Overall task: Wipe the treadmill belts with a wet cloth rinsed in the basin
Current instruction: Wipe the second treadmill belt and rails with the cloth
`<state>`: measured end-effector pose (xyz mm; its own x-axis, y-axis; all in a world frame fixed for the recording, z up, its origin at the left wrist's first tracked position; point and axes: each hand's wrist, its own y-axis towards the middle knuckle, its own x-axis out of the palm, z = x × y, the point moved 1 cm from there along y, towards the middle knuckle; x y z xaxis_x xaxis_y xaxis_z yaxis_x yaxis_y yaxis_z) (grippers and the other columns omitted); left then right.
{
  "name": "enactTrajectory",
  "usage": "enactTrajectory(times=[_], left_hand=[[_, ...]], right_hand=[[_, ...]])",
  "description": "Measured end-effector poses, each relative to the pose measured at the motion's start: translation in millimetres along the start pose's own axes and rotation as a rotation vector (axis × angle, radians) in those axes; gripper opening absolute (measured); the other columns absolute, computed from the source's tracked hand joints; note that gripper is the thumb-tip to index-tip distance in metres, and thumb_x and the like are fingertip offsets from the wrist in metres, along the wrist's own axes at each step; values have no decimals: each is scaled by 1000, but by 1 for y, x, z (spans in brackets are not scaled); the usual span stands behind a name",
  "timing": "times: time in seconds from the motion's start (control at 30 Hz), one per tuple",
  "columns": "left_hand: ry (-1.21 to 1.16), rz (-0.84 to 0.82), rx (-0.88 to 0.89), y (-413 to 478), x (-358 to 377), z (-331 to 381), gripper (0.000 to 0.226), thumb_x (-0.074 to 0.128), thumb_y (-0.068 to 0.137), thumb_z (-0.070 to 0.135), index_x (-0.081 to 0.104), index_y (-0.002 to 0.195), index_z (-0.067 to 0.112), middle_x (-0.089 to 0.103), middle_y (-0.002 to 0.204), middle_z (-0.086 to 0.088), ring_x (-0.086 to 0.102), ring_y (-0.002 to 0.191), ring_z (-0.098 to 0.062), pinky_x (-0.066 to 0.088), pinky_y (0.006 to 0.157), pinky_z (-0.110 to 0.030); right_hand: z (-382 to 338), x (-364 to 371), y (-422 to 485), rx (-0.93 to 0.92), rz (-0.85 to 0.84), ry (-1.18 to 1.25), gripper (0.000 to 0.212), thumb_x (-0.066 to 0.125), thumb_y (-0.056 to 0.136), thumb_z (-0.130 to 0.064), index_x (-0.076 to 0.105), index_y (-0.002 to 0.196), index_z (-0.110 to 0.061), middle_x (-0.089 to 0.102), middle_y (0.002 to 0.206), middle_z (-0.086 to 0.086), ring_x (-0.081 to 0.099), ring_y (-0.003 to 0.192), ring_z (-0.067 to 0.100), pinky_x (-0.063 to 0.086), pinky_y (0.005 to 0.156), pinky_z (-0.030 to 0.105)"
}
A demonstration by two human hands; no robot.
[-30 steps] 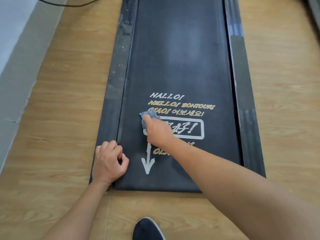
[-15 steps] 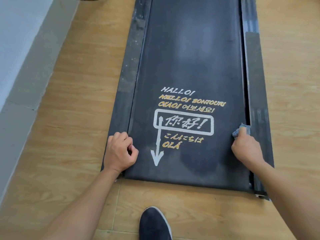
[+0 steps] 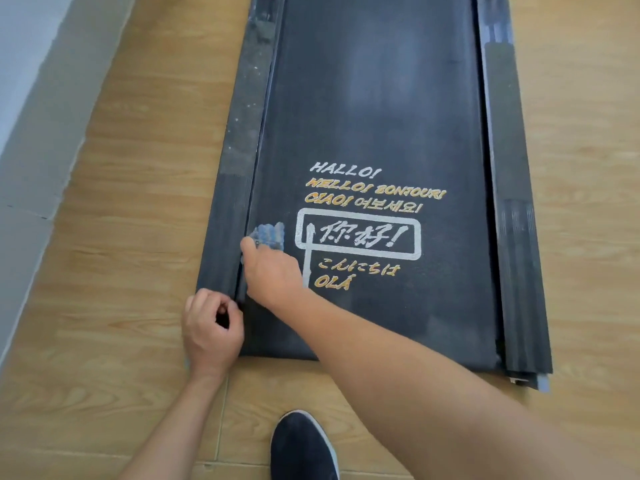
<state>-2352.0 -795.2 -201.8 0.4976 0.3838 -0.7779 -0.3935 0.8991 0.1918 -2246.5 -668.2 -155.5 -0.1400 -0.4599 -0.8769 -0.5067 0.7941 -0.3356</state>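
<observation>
**Surface and room.** Wood-grain plank floor (image 3: 131, 209). A grey skirting strip (image 3: 38, 140) runs along the left of the view, with pale wall above it. One treadmill lies flat on the floor, its near end towards the person.

**Treadmill, parts counted.**
- Belt, one: treadmill belt (image 3: 374, 98), black and matt, with lighter dull patches towards the far end.
- Side rails, two: left side rail (image 3: 239, 161), dusty and speckled along its far stretch and ribbed near its near end; right side rail (image 3: 509, 174), with a ribbed section about level with the lettering.
- Printed greetings (image 3: 374, 194), in white and orange, in the near half of the belt. Below them is one white frame (image 3: 358, 233) holding two characters and an exclamation mark, with a white stem down its left side. Two further orange lines sit under the frame.

**Cloth, one.** Blue cloth (image 3: 270, 233), blurred, lies on the belt at its left edge, just left of the white frame and just beside the left side rail.

**Hands, two.**
- Right hand (image 3: 273, 275): fingers bunched over the cloth, gripping it and pressing it onto the belt. The forearm crosses the belt's near edge from the lower right.
- Left hand (image 3: 211, 330): at the treadmill's near left corner, over the near end of the left side rail. Fingers are curled in with the thumb close to them; whether it grips the rail cannot be told.

**Footwear, one.** Dark shoe (image 3: 303, 448) with a white sole edge, on the floor short of the belt's near edge.
</observation>
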Motion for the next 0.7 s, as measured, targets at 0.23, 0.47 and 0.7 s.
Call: enactTrajectory(times=[0.23,0.47,0.7], left_hand=[[176,10,12,2,9,5,19,53,84,17,46,67,15,42,72,3,38,70,-25,36,62,-43],[272,6,19,1,14,7,18,51,86,20,49,70,14,44,75,-2,40,71,-30,33,63,-46],[155,-74,-44,4,4,10,19,49,91,21,51,74,15,48,78,2,41,73,-25,34,67,-44]], right_hand=[[203,-44,-98,389,60,62,55,47,87,-8,39,139,-24,62,124,5,67,91,40,51,69,41],[302,-59,-186,739,-6,-43,23,47,91,-5,33,106,-15,60,95,12,51,71,34,41,62,40],[187,-32,-123,455,57,114,26,44,90,0,43,110,-16,62,122,11,62,95,45,40,64,36]])
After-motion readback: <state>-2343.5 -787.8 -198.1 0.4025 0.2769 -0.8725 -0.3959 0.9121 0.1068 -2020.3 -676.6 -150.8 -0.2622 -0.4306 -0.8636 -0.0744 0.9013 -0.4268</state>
